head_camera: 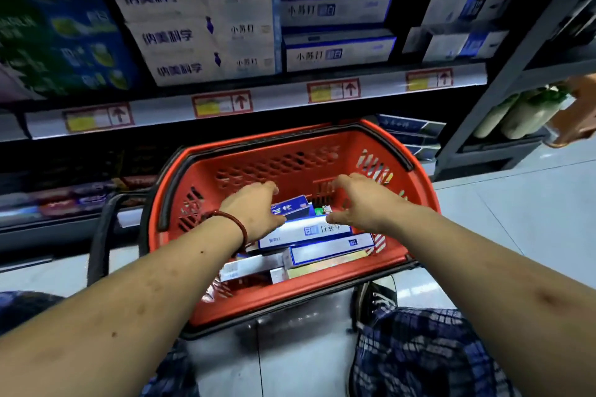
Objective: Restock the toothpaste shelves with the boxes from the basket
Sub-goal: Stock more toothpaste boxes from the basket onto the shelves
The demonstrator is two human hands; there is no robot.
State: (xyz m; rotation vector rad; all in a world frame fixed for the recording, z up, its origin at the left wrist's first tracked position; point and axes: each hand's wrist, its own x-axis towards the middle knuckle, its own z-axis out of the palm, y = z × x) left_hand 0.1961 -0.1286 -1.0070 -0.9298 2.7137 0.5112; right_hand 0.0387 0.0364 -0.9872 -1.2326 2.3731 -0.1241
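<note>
A red plastic basket (274, 167) stands on the floor in front of me and holds several toothpaste boxes. On top lies a white and blue box (309, 230), with a second one (329, 250) below it and a small blue box (290, 205) behind. Both my hands reach into the basket with fingers spread. The thumb of my left hand (254, 206) is at the top box's left end. The thumb of my right hand (358, 200) is at its right end. Neither hand has closed round it. Matching white boxes (335, 51) are stacked on the shelf (258, 97) above.
Larger white cartons (200, 29) and green-blue packs (58, 32) fill the shelf's left part. A lower shelf (64, 200) at left holds dark boxes. Another person's hand (577, 109) is at the right edge beside white bottles (522, 113). My shoe (374, 296) is beside the basket.
</note>
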